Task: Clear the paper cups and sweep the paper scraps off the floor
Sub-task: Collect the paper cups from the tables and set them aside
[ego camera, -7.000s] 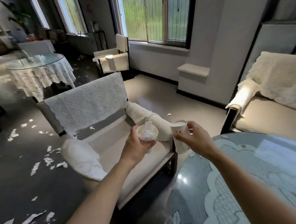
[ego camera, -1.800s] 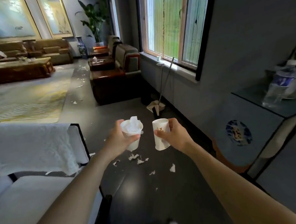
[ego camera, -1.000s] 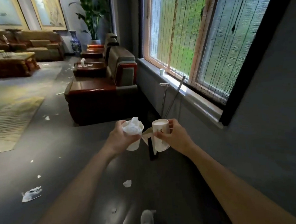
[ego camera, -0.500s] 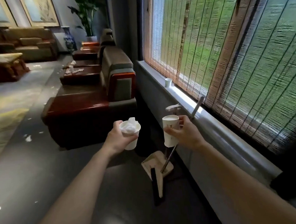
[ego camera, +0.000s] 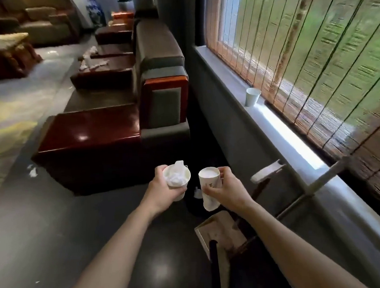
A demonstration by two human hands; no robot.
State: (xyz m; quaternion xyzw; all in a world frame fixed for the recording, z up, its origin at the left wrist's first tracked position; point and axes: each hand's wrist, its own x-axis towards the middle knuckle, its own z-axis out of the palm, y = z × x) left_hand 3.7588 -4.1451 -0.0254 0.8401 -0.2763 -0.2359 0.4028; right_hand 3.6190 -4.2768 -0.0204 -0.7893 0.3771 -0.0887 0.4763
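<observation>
The left hand (ego camera: 163,192) curls its fingers round a white paper cup stuffed with crumpled tissue (ego camera: 177,179); the right hand (ego camera: 228,191) pinches a printed white paper cup (ego camera: 209,186) just beside it, above a beige dustpan (ego camera: 219,233) on the dark floor (ego camera: 55,218). A pale paper cup (ego camera: 252,96) stands on the grey windowsill (ego camera: 284,133).

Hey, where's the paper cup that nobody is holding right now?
The loose paper cup stands upright on the windowsill, right of centre in the head view, just in front of the bamboo blind and across the gap from the armchair.
</observation>
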